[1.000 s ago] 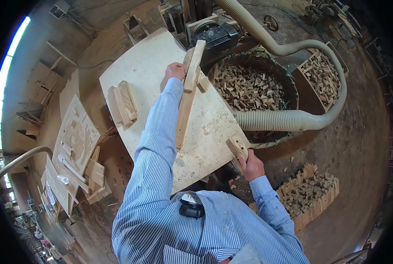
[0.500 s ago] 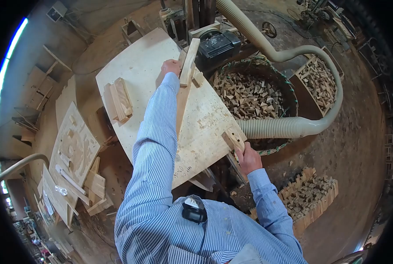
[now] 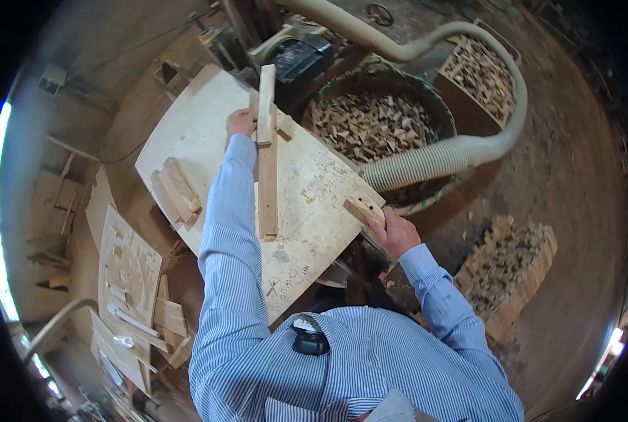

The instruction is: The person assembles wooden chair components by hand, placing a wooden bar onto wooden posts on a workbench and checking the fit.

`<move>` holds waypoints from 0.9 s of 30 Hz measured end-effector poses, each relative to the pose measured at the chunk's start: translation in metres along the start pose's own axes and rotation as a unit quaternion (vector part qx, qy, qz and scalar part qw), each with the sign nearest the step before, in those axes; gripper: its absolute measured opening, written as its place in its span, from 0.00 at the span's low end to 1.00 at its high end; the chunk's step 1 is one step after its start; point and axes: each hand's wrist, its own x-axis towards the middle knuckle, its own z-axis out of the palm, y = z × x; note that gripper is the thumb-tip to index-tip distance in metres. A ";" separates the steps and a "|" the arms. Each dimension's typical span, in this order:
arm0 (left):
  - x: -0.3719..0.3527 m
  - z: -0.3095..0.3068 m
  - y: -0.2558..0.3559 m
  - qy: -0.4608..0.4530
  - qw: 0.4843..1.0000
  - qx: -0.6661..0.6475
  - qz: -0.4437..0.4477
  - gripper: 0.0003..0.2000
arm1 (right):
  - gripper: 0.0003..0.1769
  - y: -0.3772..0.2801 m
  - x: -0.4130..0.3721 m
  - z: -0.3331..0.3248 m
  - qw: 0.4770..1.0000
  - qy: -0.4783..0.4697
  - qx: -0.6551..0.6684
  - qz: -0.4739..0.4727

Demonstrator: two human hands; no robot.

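My left hand (image 3: 241,122) is closed at the far part of the pale wooden work table (image 3: 208,133). Its fingers curl against a small wooden piece (image 3: 254,105) beside an upright-looking wooden bar (image 3: 266,105); the fingertips are partly hidden. From under that bar a long wooden strip (image 3: 267,193) runs across the table towards me, and a short block (image 3: 286,126) juts out on its right. At the table's right corner my right hand (image 3: 398,233) grips a wooden block with dark holes (image 3: 364,209). Several wooden pieces (image 3: 175,190) lie together on the left.
A ribbed hose (image 3: 426,163) curves around a basket (image 3: 455,126) of wood offcuts. Behind the table stands a dark motor (image 3: 300,60). Stacked wood (image 3: 511,281) sits on the floor at right; boards (image 3: 127,260) lean at left.
The view has turned and shifted, so the table appears further left and more of the long strip shows beside my left arm. Both hands stay at about the same places on the table.
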 end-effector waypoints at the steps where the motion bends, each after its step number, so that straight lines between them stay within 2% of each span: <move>1: -0.011 0.005 -0.001 -0.012 1.000 0.004 0.000 0.11 | 0.25 0.004 -0.005 -0.003 1.000 -0.012 -0.004 0.008; 4: -0.046 0.005 0.002 0.005 1.000 0.009 0.027 0.13 | 0.26 0.014 -0.026 -0.004 1.000 -0.018 -0.008 0.010; 6: -0.072 0.008 0.004 0.063 0.986 0.088 0.127 0.12 | 0.26 0.024 -0.038 -0.005 0.999 -0.028 -0.014 0.015; 10: -0.115 0.008 0.016 0.060 0.991 0.069 0.099 0.13 | 0.26 0.046 -0.060 -0.009 1.000 -0.016 -0.002 -0.010; 12: -0.138 0.004 0.029 0.137 0.934 0.278 0.175 0.16 | 0.25 0.054 -0.070 -0.009 1.000 -0.011 0.000 -0.004; 14: -0.154 0.004 0.027 0.149 0.930 0.267 0.206 0.15 | 0.24 0.059 -0.080 -0.013 1.000 -0.013 0.004 -0.008; 16: -0.169 0.003 0.024 0.084 0.882 0.325 0.331 0.15 | 0.24 0.064 -0.087 -0.019 0.999 -0.031 0.003 0.009; 17: -0.184 0.003 0.024 0.070 0.871 0.284 0.395 0.14 | 0.24 0.068 -0.090 -0.019 0.999 -0.035 0.002 0.004; 18: -0.194 0.002 0.027 0.075 0.871 0.285 0.392 0.14 | 0.24 0.072 -0.095 -0.019 1.000 -0.031 -0.001 0.002; 20: -0.200 0.002 0.019 0.102 0.944 0.181 0.257 0.13 | 0.24 0.076 -0.100 -0.022 0.999 -0.032 -0.003 0.004; 21: -0.190 -0.002 0.011 0.116 0.960 0.167 0.190 0.13 | 0.24 0.078 -0.103 -0.023 0.999 -0.037 -0.002 0.013; 22: -0.199 -0.006 0.013 0.121 0.959 0.167 0.192 0.13 | 0.24 0.081 -0.107 -0.020 0.999 -0.036 0.001 0.015; 24: -0.213 -0.008 0.028 0.114 0.944 0.289 0.114 0.14 | 0.25 0.084 -0.111 -0.020 0.999 -0.040 -0.001 0.013; 27: -0.215 -0.003 0.023 0.096 0.950 0.281 0.098 0.15 | 0.23 0.091 -0.116 -0.011 1.000 -0.028 -0.004 -0.001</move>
